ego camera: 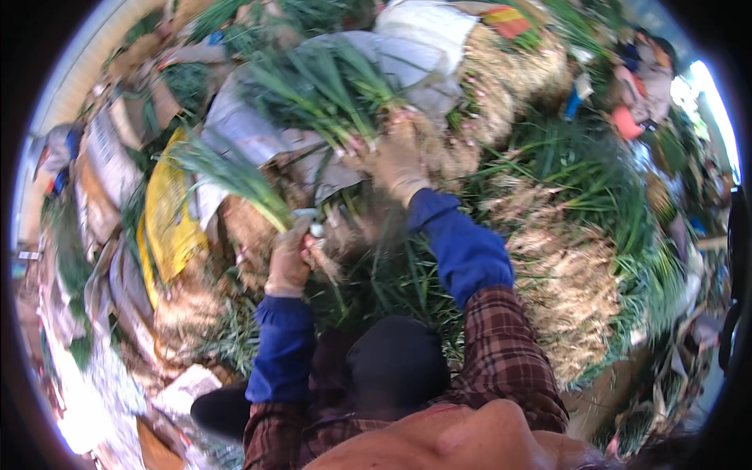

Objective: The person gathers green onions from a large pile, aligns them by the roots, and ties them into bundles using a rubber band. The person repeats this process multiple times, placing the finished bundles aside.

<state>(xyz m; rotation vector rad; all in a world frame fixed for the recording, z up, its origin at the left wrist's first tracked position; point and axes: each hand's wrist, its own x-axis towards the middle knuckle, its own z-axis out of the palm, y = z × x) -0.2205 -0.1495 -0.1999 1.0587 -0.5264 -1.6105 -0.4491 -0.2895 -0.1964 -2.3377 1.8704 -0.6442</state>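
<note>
My left hand [289, 261], in a tan glove, grips a bunch of green onions [252, 191] whose leaves fan to the upper left. Pale roots stick out on the right of this fist. A small grey-blue and white object [314, 223] shows at the thumb; what it is I cannot tell. Farther out, my right hand [402, 164], gloved too, reaches to the root ends of more green onions [335, 97] lying across a pale woven sack [252, 117]. Blur hides whether its fingers are closed on them. Blue sleeve covers sit over plaid sleeves.
Heaps of green onions with dry roots [564, 282] lie to the right, and another root pile [511, 76] is behind. A yellow woven sack [173, 211] stands at left. Loose leaves [399, 282] cover the ground before me. Another person [643, 82] is at the upper right.
</note>
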